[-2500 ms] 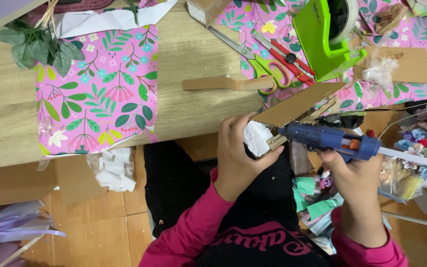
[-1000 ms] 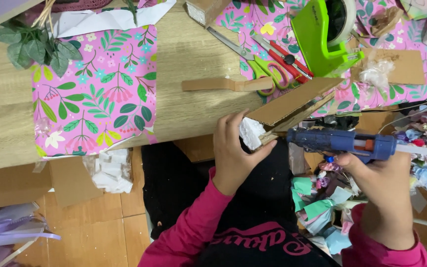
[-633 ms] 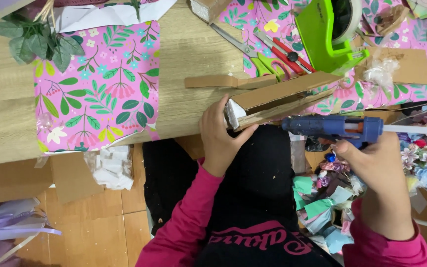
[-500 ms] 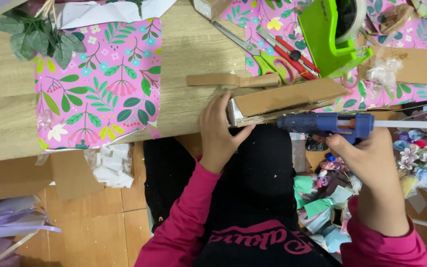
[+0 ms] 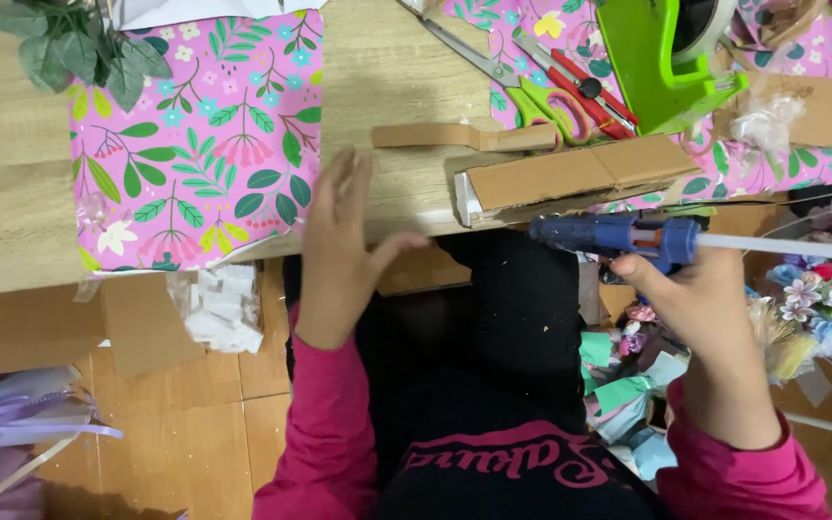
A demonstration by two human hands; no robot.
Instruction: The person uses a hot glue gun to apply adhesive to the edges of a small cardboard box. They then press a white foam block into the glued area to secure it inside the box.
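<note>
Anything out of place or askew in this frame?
The folded cardboard piece sits skewed at the table's front edge, one end overhanging. White scraps lie on the floor below. The right hand holds a blue glue gun; the left hand is empty.

From up here I look down on a light wooden table (image 5: 12,221) with a pale grain, its near edge running across the middle of the view and its left end stopping short, so the floor shows beneath. The floor (image 5: 195,443) is laid in warm orange-brown wooden boards with visible seams. Flat pieces of brown cardboard (image 5: 21,323) lie on it at the near left, just under the table edge. Sheets of pink leaf-patterned paper (image 5: 195,144) cover parts of the tabletop at left and far right. The light is even and soft, with only faint shadows under the table edge. No walls or windows are in view.
</note>
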